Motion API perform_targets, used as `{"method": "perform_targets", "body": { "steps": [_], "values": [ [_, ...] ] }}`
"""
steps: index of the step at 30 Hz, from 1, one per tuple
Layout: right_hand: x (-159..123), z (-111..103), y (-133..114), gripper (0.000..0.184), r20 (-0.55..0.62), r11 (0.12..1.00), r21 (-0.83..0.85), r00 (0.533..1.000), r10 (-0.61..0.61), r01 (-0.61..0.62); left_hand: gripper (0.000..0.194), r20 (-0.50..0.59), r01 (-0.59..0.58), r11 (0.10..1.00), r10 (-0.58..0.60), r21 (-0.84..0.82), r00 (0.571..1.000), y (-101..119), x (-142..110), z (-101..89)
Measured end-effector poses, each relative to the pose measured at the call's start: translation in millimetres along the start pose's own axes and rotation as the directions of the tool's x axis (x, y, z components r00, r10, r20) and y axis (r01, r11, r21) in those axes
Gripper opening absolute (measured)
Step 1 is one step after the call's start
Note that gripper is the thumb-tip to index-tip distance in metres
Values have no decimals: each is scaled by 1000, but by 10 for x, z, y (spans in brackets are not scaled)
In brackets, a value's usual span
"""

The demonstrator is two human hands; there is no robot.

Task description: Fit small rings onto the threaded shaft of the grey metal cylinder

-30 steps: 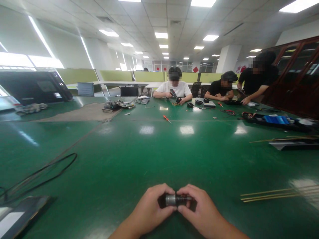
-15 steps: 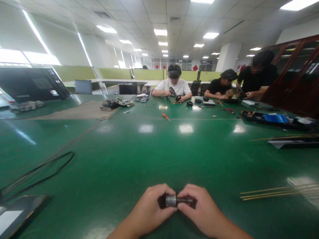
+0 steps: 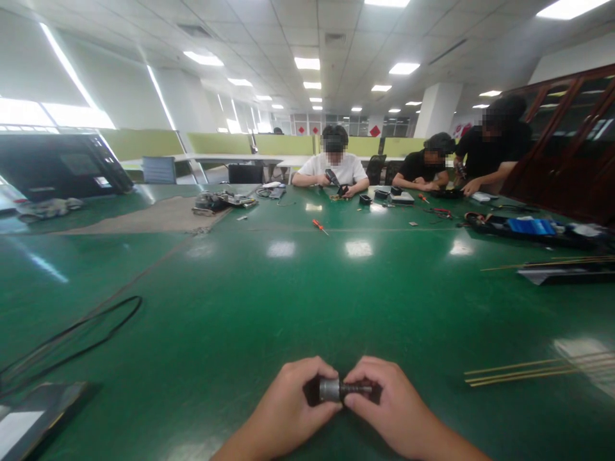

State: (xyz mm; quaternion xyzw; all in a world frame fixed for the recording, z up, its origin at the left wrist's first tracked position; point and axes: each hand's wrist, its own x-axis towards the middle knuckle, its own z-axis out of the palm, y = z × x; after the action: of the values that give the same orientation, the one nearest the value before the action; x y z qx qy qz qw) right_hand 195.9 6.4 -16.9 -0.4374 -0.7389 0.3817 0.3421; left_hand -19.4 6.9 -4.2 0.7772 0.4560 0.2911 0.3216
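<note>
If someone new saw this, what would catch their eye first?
Probably the broad green tabletop, stretching across the view. At bottom centre, the left hand and right hand hold a small metal part between them. Farther off, near the middle, an orange-handled screwdriver lies on the tabletop.

The surface (image 3: 288, 301) is green. The metal part (image 3: 330, 389) is silver-grey at one end, dark at the other. The screwdriver handle (image 3: 316, 223) is orange, the rods (image 3: 504, 376) golden, the cable (image 3: 139, 301) black, the cabinet (image 3: 571, 150) reddish brown.
</note>
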Motion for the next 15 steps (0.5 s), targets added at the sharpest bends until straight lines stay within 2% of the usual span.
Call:
{"method": "perform_targets", "body": {
  "steps": [15],
  "values": [
    [-1,-15,13,3,12,1000,-19,1000,15,-15,21,-16,-1,1000,1,-2,1000,19,6,-5]
  ]
}}
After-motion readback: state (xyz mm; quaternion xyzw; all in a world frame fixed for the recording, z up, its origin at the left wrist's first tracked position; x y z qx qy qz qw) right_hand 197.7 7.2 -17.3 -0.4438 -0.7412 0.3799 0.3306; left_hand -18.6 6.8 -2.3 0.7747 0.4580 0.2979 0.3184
